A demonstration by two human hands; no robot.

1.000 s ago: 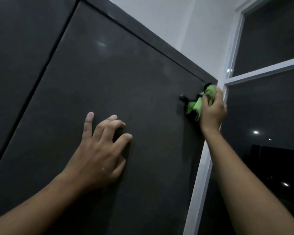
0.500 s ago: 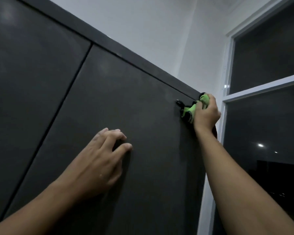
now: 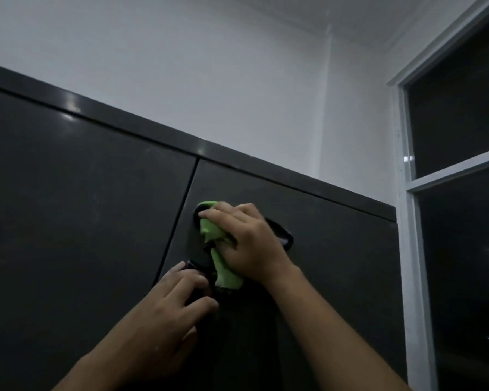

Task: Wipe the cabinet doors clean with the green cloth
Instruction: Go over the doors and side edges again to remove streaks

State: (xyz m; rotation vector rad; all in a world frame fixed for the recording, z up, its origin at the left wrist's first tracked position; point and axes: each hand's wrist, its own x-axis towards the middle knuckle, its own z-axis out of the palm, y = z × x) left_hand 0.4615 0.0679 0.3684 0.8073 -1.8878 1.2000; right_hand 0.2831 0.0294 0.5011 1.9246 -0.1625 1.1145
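The right hand (image 3: 249, 244) has the green cloth (image 3: 226, 273) bunched in its grip, pressed to the right cabinet door (image 3: 336, 263) beside the seam (image 3: 181, 215). The left hand (image 3: 167, 311) leans just below; I can't make out its grip. The cloth's dangling tail might snag and smear.

No writing, label, brand mark or number could be read anywhere. The dark cabinet doors (image 3: 82, 221), the green cloth (image 3: 211, 228) and the white window frame (image 3: 408, 235) showed none, though the dim light may have hidden faint marks.
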